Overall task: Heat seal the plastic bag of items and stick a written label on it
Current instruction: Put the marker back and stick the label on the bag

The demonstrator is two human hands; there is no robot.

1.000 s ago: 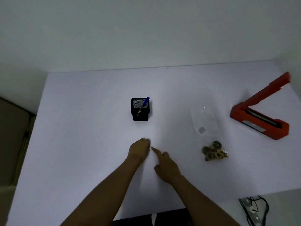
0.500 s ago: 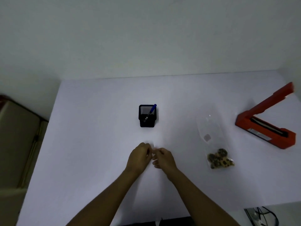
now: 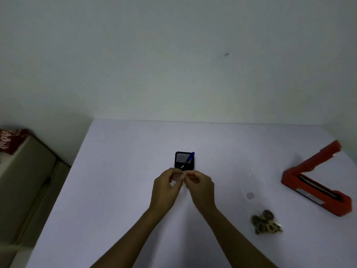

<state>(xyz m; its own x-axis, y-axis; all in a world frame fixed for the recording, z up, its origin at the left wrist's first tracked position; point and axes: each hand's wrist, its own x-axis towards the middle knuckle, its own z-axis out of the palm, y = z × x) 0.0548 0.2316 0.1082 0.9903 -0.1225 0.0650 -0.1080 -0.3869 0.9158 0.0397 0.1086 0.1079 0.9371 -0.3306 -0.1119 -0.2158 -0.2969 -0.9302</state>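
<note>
My left hand (image 3: 166, 188) and my right hand (image 3: 201, 187) are raised together above the white table (image 3: 119, 190), fingertips meeting. Between them they pinch a small pale label (image 3: 176, 178), hard to make out against the table. The clear plastic bag (image 3: 257, 202) lies flat to the right of my hands, with several small dark and yellow items (image 3: 265, 224) bunched at its near end. The orange heat sealer (image 3: 316, 180) stands at the far right with its arm lifted. A blue pen (image 3: 190, 157) leans in a black mesh holder (image 3: 184, 160) just beyond my hands.
A wall rises behind the table's far edge. Left of the table stands a lower beige surface (image 3: 25, 180) with a dark red packet (image 3: 11, 140) on it.
Both hands have lifted off the table with the label pinched between them and moved toward the pen holder. My head has tilted up, showing more wall.
</note>
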